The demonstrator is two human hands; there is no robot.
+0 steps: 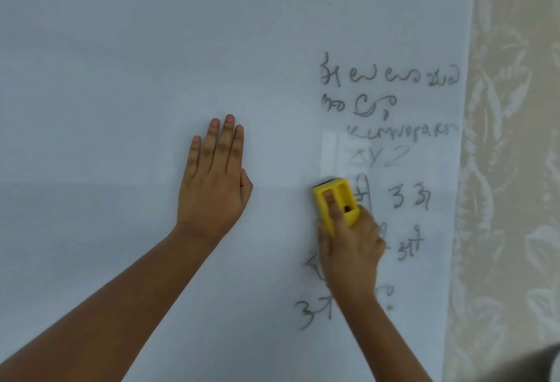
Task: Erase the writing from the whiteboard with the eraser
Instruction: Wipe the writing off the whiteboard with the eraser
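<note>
A white whiteboard [121, 78] fills most of the view. Dark handwriting [391, 78] runs in several rows down its right part, some rows faded. My right hand [351, 248] grips a yellow eraser [342, 196] and holds it against the board among the lower rows, one finger lying in the eraser's top groove. Part of the writing is hidden behind this hand. My left hand [215, 178] rests flat on the bare board to the left, fingers straight and pointing up.
The whiteboard's right edge [460, 169] meets a beige wall [512, 139] with a pale leaf pattern. A dark blurred shape [548, 360] shows in the bottom right corner.
</note>
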